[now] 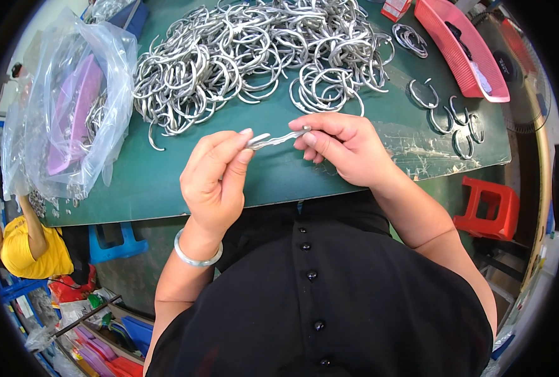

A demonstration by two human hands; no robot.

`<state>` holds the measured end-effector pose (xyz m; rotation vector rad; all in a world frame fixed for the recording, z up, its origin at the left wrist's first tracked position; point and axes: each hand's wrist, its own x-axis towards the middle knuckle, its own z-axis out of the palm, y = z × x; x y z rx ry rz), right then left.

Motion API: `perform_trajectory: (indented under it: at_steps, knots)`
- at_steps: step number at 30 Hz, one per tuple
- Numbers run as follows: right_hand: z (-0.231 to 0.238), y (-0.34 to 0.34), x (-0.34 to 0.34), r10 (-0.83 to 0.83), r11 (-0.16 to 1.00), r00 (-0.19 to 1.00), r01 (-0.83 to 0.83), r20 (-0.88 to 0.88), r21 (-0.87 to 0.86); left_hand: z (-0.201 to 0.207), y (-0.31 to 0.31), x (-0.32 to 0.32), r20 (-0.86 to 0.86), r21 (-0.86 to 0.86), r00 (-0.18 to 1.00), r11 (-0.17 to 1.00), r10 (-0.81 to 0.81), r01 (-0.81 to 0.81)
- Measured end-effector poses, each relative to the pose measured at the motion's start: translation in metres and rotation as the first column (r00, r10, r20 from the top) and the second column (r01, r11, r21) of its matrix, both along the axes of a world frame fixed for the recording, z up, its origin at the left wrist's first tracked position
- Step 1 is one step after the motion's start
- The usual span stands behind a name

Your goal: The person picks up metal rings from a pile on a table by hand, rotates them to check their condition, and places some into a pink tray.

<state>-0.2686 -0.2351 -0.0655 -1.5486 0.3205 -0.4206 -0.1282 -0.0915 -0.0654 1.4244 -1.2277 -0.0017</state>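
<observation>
My left hand (214, 176) and my right hand (350, 148) hold a thin silver bangle (281, 139) between them, above the near part of the green table (144, 182). Each hand pinches one end between thumb and fingertips. The bangle is turned nearly edge-on, and its surface looks wavy in the middle. Beyond my hands lies a big heap of silver open-ended bangles (229, 66), tangled over one another. Several more bangles (442, 119) lie apart from the heap, to the right of my right hand.
Left on the table stands a clear plastic bag (113, 81) with a purple tray (75, 119) in it. A pink basket (459, 53) sits at the far right. Red (490, 207) and blue stools (117, 245) stand below the edge. A person in yellow (34, 248) is at left.
</observation>
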Motion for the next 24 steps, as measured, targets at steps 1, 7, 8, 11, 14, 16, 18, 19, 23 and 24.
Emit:
perform_trajectory:
  at_steps: [1,7,8,11,14,16,18,19,23,24]
  knots:
    - [0.0,0.002,0.0,-0.049,0.994,0.996,0.056,0.077,-0.093,0.001,0.003,0.002,0.004,0.06,0.999,0.997,-0.042,0.041]
    - [0.017,0.005,-0.004,0.012,0.832,0.98,0.099,0.197,-0.546,-0.01,0.0,-0.003,-0.517,-0.044,0.849,0.994,-0.109,0.1]
    - [0.021,0.007,-0.004,0.025,0.799,0.98,0.099,0.197,-0.593,-0.011,-0.001,-0.002,-0.515,-0.043,0.85,0.994,-0.108,0.1]
    - [0.025,0.014,-0.001,0.023,0.815,0.968,0.127,0.251,-0.566,-0.012,-0.002,-0.003,-0.722,-0.038,0.675,0.983,-0.153,0.182]
    - [0.026,0.017,-0.001,0.039,0.828,0.953,0.137,0.299,-0.543,-0.009,-0.003,-0.006,-0.84,-0.06,0.511,0.966,-0.185,0.251]
    - [0.027,0.017,0.0,0.032,0.833,0.951,0.143,0.306,-0.534,-0.008,-0.003,-0.007,-0.899,-0.045,0.406,0.958,-0.162,0.282]
    - [0.03,0.016,-0.001,0.028,0.866,0.959,0.117,0.281,-0.485,-0.008,-0.003,-0.007,-0.909,-0.045,0.384,0.956,-0.159,0.29]
    - [0.031,0.016,-0.001,0.025,0.896,0.967,0.091,0.255,-0.434,-0.007,-0.003,-0.007,-0.91,-0.031,0.385,0.951,-0.154,0.307]
    - [0.028,0.015,-0.002,0.014,0.916,0.964,0.094,0.265,-0.391,-0.009,-0.002,-0.007,-0.915,-0.039,0.369,0.946,-0.164,0.323]
    - [0.027,0.012,-0.003,0.016,0.874,0.962,0.119,0.273,-0.47,-0.009,-0.002,-0.008,-0.915,-0.039,0.369,0.946,-0.163,0.322]
